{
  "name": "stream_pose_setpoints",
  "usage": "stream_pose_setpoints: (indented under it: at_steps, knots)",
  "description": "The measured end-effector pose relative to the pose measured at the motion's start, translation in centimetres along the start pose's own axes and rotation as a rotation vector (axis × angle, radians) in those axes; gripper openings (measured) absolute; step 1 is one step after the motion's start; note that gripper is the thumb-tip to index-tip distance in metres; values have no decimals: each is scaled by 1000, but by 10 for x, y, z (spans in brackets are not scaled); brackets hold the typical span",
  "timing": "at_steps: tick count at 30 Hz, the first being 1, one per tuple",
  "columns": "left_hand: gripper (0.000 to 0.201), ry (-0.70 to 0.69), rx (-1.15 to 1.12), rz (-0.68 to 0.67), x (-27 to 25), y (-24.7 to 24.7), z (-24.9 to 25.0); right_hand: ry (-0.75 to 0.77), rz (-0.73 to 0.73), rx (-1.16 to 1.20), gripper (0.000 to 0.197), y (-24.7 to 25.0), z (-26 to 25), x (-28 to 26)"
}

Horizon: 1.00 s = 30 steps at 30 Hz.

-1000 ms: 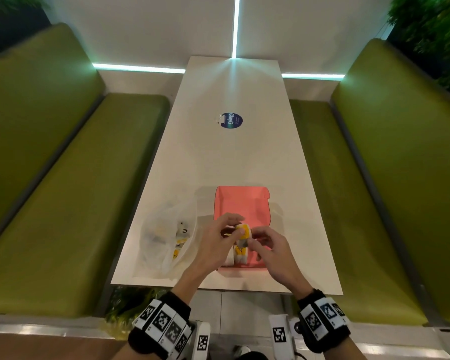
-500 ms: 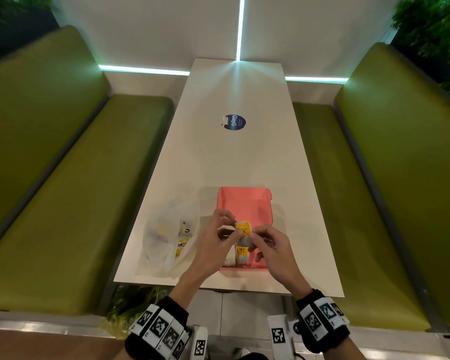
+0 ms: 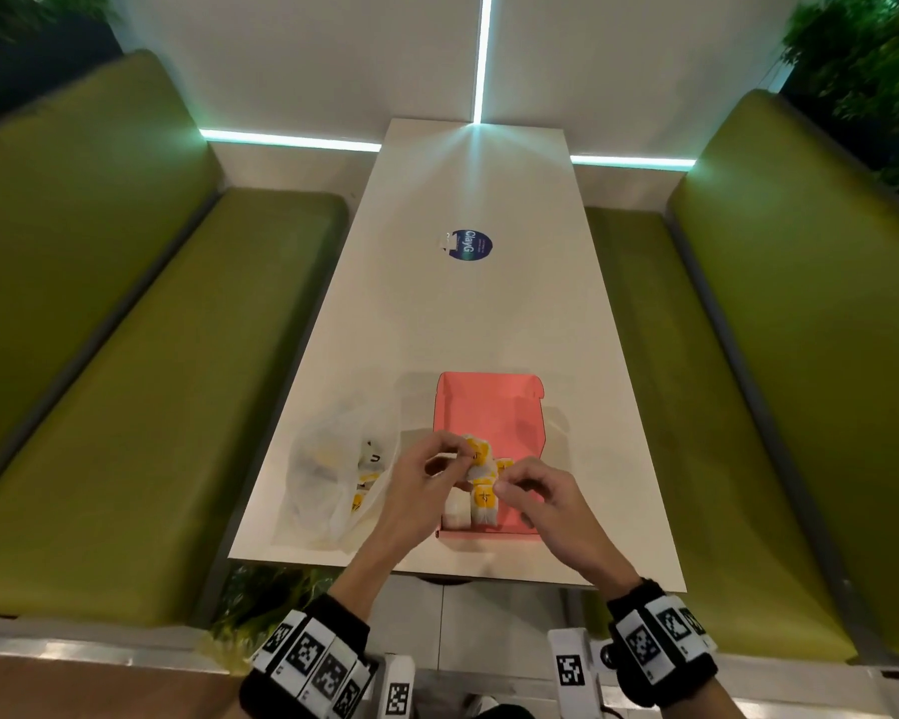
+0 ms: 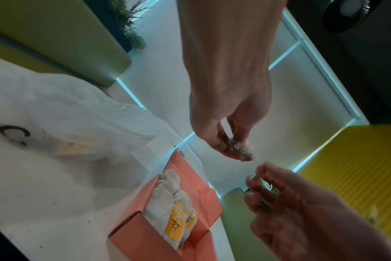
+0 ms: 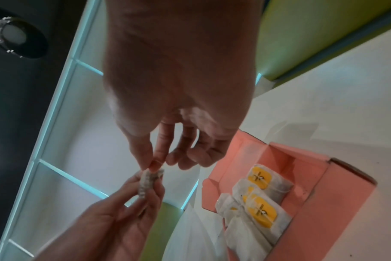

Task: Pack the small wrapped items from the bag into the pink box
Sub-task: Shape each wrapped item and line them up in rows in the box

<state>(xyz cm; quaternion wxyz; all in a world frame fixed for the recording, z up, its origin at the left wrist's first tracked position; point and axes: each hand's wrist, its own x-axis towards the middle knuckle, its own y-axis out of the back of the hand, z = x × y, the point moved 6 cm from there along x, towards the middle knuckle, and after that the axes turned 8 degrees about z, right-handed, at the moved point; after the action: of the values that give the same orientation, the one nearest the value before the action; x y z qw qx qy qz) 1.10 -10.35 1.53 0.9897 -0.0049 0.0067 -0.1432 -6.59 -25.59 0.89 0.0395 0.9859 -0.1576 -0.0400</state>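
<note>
The pink box (image 3: 489, 407) lies open near the table's front edge, with several white wrapped items with yellow labels (image 3: 481, 505) (image 4: 172, 211) (image 5: 257, 203) in its near end. Above them, my left hand (image 3: 460, 461) (image 4: 234, 150) pinches one more wrapped item (image 3: 476, 456) (image 4: 243, 152) (image 5: 147, 183). The thumb and forefinger of my right hand (image 3: 504, 487) (image 5: 155, 164) pinch that item's edge. The clear plastic bag (image 3: 328, 474) (image 4: 56, 123) lies left of the box with more items inside.
The white table (image 3: 468, 313) runs away from me, with a round blue sticker (image 3: 469, 244) in its middle. Green benches (image 3: 141, 386) flank both sides. The table's front edge lies just behind the box.
Both hands stay over the near end of the box, still handling the same wrapped item. It has shifted slightly left and away from me.
</note>
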Motion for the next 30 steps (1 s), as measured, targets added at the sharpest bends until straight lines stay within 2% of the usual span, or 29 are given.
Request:
stream_pose_setpoints:
  at_steps: [7, 14, 17, 23, 25, 27, 29, 30]
  knots:
    - [9, 90, -138, 89, 0, 3, -2, -39, 9, 43, 10, -7, 1, -4]
    - [9, 3, -14, 120, 0, 5, -1, -99, 31, 162, 16, -13, -5, -10]
    - [8, -32, 26, 121, 0, 4, 0, -122, 45, 219, 12, -13, -3, -11]
    - [4, -23, 19, 147, 1, 1, -2, -71, 48, 158, 17, -22, -1, -14]
    - [4, -12, -14, 168, 2, 2, -1, -67, 7, 135, 30, -26, 0, -18]
    - [8, -23, -18, 176, 2, 4, 1, -60, -104, 45, 46, -31, -2, -25]
    - [12, -46, -5, 180, 3, 6, 1, -33, -216, -68, 48, -33, -5, -31]
    - [13, -62, 7, 180, 3, 7, 1, -18, -226, -107, 46, -31, -7, -32]
